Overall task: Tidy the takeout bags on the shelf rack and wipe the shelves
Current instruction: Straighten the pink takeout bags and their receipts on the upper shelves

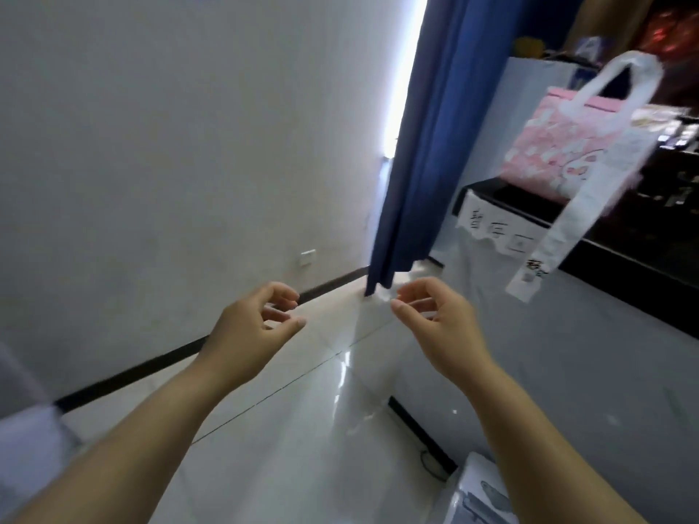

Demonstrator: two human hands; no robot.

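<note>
A pink takeout bag (544, 149) with white handles stands on the dark shelf rack (643, 274) at the right. A long white receipt strip (567, 228) hangs from it down past the shelf edge. My left hand (253, 327) and my right hand (438, 323) are held out over the floor, left of the rack, well apart from the bag. Both have loosely curled fingers and hold nothing.
A blue curtain (412, 145) hangs at the corner beside a white wall (189, 145). The glossy tiled floor (302, 429) lies below my arms. A white paper label (495, 228) hangs on the rack's end. A white box (476, 497) sits at the bottom right.
</note>
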